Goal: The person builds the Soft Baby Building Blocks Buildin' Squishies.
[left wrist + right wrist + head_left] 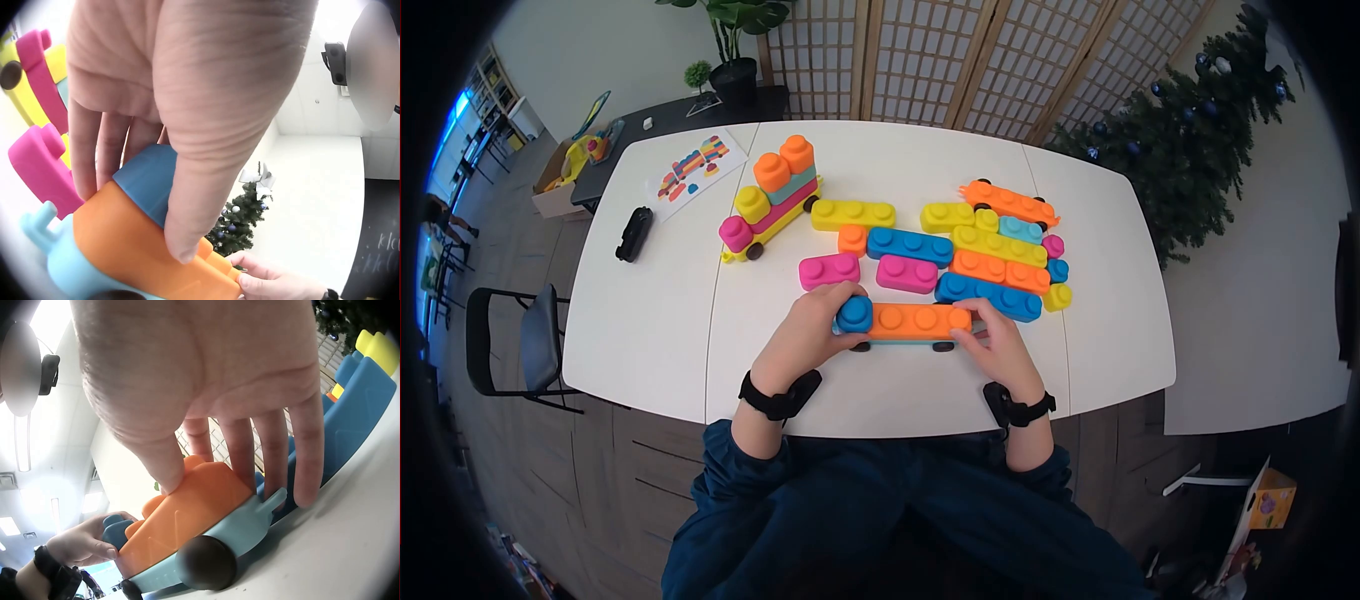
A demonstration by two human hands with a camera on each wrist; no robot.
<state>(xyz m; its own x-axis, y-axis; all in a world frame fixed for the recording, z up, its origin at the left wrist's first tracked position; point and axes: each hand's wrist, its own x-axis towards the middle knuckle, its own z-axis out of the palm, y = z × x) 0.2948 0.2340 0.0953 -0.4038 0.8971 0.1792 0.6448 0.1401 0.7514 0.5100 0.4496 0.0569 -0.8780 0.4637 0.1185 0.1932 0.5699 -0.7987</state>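
- The long orange block [912, 321] lies at the center of the head view, on a light-blue wheeled base [249, 526].
- A small blue block [855, 314] sits atop its left end.
- The left hand [805, 335] grasps the small blue block between thumb and fingers.
- The right hand [1006, 358] grips the right end of the long orange block, thumb on the near side, fingers behind.
- Just above, two pink blocks [907, 274] lie left of a dark-blue block [988, 297].
- Upper left of center, a yellow wheeled base [778, 232] bears stacked pink, teal, yellow and orange blocks.
- Farther upper left lies a printed picture sheet [698, 173].
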